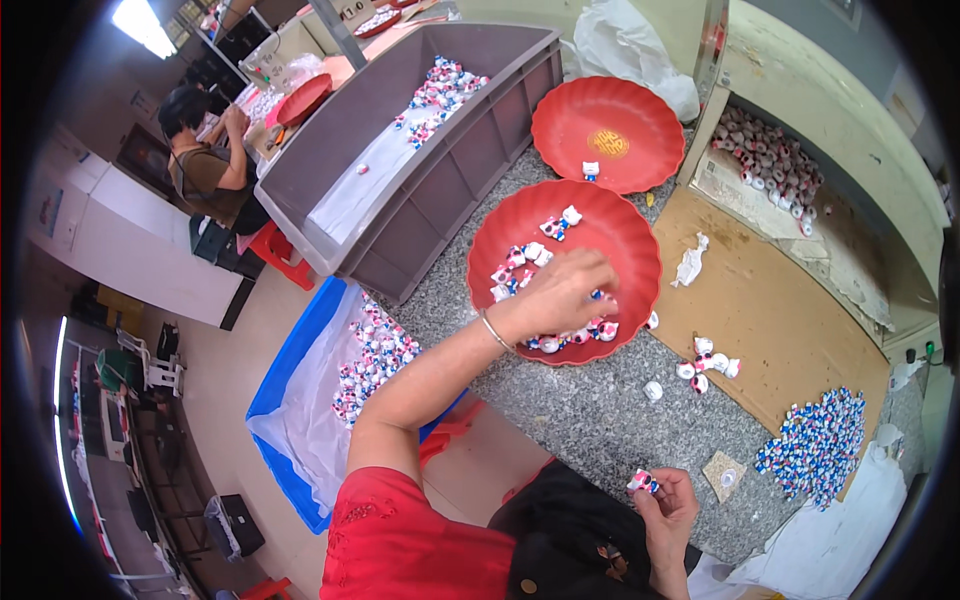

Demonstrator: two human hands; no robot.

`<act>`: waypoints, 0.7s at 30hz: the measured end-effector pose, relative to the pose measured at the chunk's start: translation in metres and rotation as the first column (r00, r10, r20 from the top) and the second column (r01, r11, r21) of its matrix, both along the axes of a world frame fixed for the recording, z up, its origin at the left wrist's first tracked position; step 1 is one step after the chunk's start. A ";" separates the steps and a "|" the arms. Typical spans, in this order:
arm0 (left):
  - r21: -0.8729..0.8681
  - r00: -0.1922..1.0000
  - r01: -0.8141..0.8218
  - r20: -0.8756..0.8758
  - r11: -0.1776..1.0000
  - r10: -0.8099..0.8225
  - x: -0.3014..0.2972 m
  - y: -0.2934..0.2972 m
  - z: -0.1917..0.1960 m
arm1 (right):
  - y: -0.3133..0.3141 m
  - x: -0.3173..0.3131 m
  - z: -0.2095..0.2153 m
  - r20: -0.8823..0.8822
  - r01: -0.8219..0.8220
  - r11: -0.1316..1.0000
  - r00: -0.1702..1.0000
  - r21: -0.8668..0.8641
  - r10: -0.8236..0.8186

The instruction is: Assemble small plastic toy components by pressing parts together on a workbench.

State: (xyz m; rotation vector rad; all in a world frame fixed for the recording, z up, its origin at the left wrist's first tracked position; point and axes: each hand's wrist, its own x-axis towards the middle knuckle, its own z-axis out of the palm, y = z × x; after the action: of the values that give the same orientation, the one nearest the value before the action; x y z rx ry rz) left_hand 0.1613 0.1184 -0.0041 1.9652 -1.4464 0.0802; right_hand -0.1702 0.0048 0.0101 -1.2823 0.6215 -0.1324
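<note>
At 5 o'clock from the scalloped red tray point(630, 238), a cat figurine point(641, 482) is pinched by the right hand point(670, 515), best held lightly; whether anything is gripped by the left hand point(570, 290) over the tray cannot be told.

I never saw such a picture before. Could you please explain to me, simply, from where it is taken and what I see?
There is no machine: these are a person's bare hands, seen by a wide head camera looking down, so straight edges bend. The left hand is over the nearer red plate, among small figures; whether it holds one, I cannot tell. The right hand holds one figure. The speckled table also bears another red plate, cardboard, a blue-and-white pile and a grey bin. Beside it is a blue crate with many small pieces.
</note>
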 end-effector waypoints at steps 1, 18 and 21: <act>-0.001 1.000 -0.001 0.000 1.000 0.001 0.011 0.001 0.002 | 0.000 0.000 0.000 0.000 -0.001 1.000 1.000 -0.001 0.001; 0.077 0.894 -0.364 -0.249 0.928 0.371 0.037 0.022 0.020 | -0.004 -0.007 0.004 -0.018 0.034 0.999 0.999 -0.001 -0.034; -0.122 0.937 -0.264 -0.269 0.957 0.224 0.007 0.022 0.020 | -0.002 -0.005 0.003 0.013 0.020 1.000 1.000 -0.003 -0.020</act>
State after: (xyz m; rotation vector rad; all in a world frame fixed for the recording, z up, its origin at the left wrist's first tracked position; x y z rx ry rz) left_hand 0.1680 0.1408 0.0164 1.9379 -0.9979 0.0501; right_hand -0.1754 0.0026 0.0130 -1.2780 0.6235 -0.1579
